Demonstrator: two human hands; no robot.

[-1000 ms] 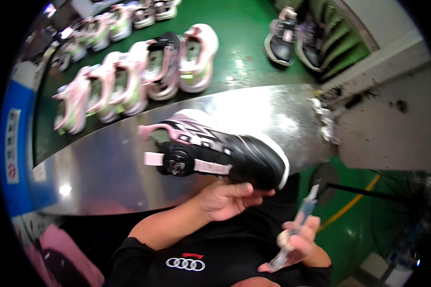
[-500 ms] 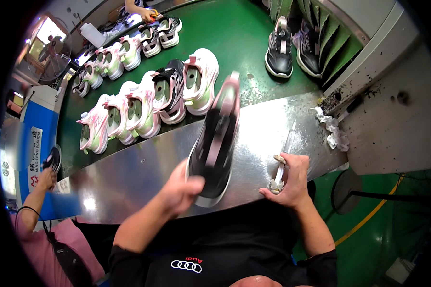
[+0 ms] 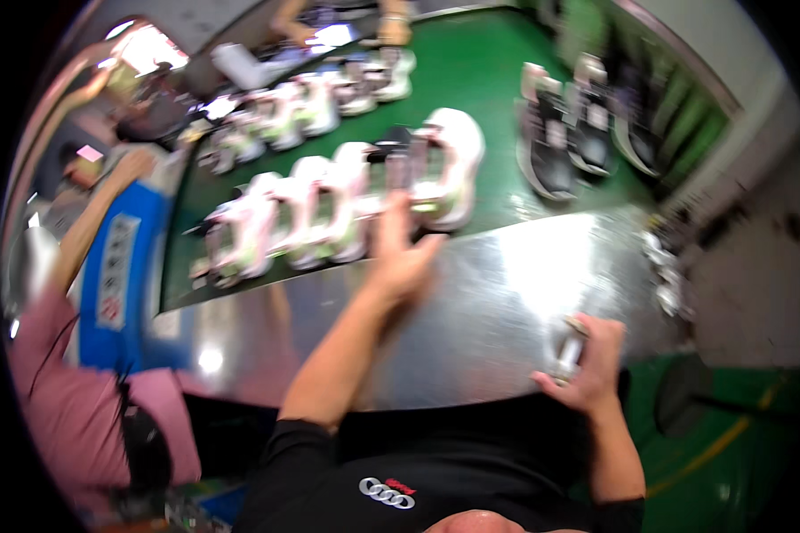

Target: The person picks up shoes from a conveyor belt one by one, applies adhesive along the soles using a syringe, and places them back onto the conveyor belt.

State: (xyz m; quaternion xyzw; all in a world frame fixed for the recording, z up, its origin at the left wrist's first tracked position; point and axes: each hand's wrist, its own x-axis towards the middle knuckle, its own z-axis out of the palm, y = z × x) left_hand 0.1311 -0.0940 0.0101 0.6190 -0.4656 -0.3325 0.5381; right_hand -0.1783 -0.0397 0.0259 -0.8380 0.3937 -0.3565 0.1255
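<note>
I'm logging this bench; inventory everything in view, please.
Pale sneakers: about four, pink-white, front row
Dark sneaker: one, black, same row
White-soled sneakers: three, black, tabletop's right
Blurred sneakers: several, white-green and dark, back row
Flat tabletop: one, green, centre
Metal ledge: one, silver, near side
Crumpled tissue: one, white, right
Flat panel: one, blue, left
Plastic bottle: one, white, upper left
Round disc: one, dark, lower right
Co-worker: one, pink top, left
Far arms: seemingly two, bare, top
Left hand: one, bare, near dark sneaker, contact unclear
Right hand: one, bare, above ledge, holding small pale object
</note>
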